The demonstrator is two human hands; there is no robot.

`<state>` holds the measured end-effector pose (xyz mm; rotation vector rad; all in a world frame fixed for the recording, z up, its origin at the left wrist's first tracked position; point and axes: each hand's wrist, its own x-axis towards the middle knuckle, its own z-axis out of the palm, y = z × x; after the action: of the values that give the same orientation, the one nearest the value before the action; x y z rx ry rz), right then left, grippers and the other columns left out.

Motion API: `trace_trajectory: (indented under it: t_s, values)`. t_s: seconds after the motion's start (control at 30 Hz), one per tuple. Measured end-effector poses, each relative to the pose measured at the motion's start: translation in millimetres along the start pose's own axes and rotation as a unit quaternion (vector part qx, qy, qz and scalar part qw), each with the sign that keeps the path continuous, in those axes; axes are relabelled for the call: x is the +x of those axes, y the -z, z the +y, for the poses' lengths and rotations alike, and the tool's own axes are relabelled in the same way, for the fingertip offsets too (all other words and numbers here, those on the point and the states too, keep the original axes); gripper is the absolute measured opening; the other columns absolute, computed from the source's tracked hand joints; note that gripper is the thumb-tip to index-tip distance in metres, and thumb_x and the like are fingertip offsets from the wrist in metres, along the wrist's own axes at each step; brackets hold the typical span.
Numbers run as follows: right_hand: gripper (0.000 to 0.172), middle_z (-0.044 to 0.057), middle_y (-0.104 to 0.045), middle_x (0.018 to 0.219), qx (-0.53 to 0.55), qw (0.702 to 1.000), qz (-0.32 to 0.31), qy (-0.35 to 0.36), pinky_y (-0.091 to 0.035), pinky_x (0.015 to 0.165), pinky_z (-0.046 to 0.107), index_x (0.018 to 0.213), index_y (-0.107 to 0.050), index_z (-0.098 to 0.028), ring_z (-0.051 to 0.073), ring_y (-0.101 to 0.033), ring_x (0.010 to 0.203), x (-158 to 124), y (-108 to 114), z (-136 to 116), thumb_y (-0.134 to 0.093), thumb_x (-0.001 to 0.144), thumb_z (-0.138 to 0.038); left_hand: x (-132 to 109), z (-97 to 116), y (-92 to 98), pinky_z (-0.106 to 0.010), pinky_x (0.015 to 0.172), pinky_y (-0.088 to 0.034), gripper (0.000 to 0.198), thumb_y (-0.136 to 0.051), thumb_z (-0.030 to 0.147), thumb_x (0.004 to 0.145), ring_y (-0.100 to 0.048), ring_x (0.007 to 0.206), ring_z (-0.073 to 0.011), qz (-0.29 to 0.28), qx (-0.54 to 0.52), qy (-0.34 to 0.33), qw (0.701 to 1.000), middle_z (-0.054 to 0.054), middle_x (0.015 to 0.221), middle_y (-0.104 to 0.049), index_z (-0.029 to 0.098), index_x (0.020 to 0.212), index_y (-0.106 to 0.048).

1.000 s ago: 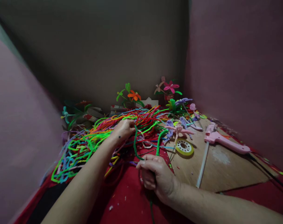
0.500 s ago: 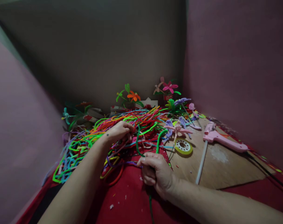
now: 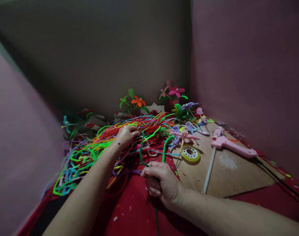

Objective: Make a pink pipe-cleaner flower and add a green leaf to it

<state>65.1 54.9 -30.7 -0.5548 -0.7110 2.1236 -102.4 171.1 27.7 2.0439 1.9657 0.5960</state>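
My right hand [image 3: 161,183] is closed around dark green pipe cleaners [image 3: 141,150]. One length curves up from the fingers, and another hangs below the fist. A brighter green pipe cleaner [image 3: 165,149] rises behind the knuckles. Further forward, my left hand [image 3: 127,136] rests on the heap of many-coloured pipe cleaners [image 3: 90,152]. Its fingers are bent and drawn together at the heap, close to the top of the dark green length; whatever lies between the fingertips is hidden.
On a wooden board [image 3: 238,177] lie a pink glue gun [image 3: 234,147] with a glue stick, a tape roll [image 3: 190,153] and a pink pipe-cleaner flower [image 3: 185,135]. Finished flowers [image 3: 138,101] stand along the back wall. Red cloth [image 3: 129,209] covers the surface, with scraps on it.
My left hand has shifted slightly and its fingers reach lower into the heap. My right hand keeps its grip on the green pipe cleaners. The whole view has turned a little.
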Motion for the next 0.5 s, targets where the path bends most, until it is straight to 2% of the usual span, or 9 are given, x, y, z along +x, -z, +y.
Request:
trace_trajectory:
  t_s: [0.07,0.13,0.23,0.3,0.37,0.5]
  values:
    - [0.008,-0.011,-0.025,0.03,-0.005,1.0,0.0,0.001,-0.01,0.032,0.019,0.057,-0.055,-0.015,0.002,-0.013,0.028,0,0,0,-0.056,0.061,-0.022,4,-2,-3.5,-0.026,0.06,-0.042,0.014,-0.054,0.029,0.071,-0.06,0.073,-0.0209,0.058,0.055,-0.007,0.997,-0.005,0.073,-0.064,0.018,0.071,-0.062]
    - [0.009,-0.011,-0.025,0.03,-0.006,1.0,0.0,0.002,-0.01,0.032,0.019,0.057,-0.055,-0.015,0.003,-0.013,0.028,0,0,1,-0.056,0.062,-0.022,5,-2,-6.7,-0.03,0.068,-0.042,0.018,-0.055,0.026,0.07,-0.059,0.086,-0.0255,0.103,0.104,-0.006,0.989,-0.01,0.088,-0.065,0.017,0.085,-0.063]
    - [0.009,-0.011,-0.025,0.031,-0.002,1.0,0.001,0.002,-0.01,0.033,0.019,0.058,-0.054,-0.015,0.002,-0.014,0.028,1,0,0,-0.057,0.062,-0.022,2,2,-10.3,-0.033,0.071,-0.041,0.03,-0.052,0.023,0.073,-0.059,0.087,-0.0275,0.133,0.152,-0.004,0.979,-0.014,0.09,-0.065,0.015,0.101,-0.058]
    - [0.009,-0.011,-0.025,0.03,0.0,1.0,0.005,-0.002,-0.01,0.033,0.02,0.058,-0.054,-0.015,0.002,-0.013,0.028,1,-1,0,-0.057,0.062,-0.022,0,6,-11.3,-0.032,0.07,-0.041,0.026,-0.048,0.025,0.076,-0.06,0.082,-0.0255,0.123,0.166,-0.015,0.978,-0.013,0.086,-0.066,0.016,0.097,-0.06]
    - [0.009,-0.012,-0.024,0.03,0.002,1.0,0.008,-0.008,-0.009,0.033,0.02,0.057,-0.053,-0.015,0.002,-0.013,0.028,0,-3,-1,-0.057,0.061,-0.022,-1,9,-11.0,-0.029,0.067,-0.041,0.021,-0.047,0.028,0.077,-0.06,0.075,-0.0225,0.087,0.169,-0.036,0.981,-0.009,0.079,-0.066,0.018,0.083,-0.064]
    - [0.011,-0.011,-0.025,0.03,0.006,1.0,0.007,-0.005,-0.01,0.033,0.02,0.06,-0.055,-0.014,0.002,-0.014,0.027,-1,-2,-2,-0.059,0.063,-0.024,2,12,-9.6,-0.025,0.064,-0.04,0.014,-0.053,0.027,0.07,-0.058,0.071,-0.019,0.015,0.157,-0.074,0.985,-0.005,0.071,-0.065,0.021,0.063,-0.064]
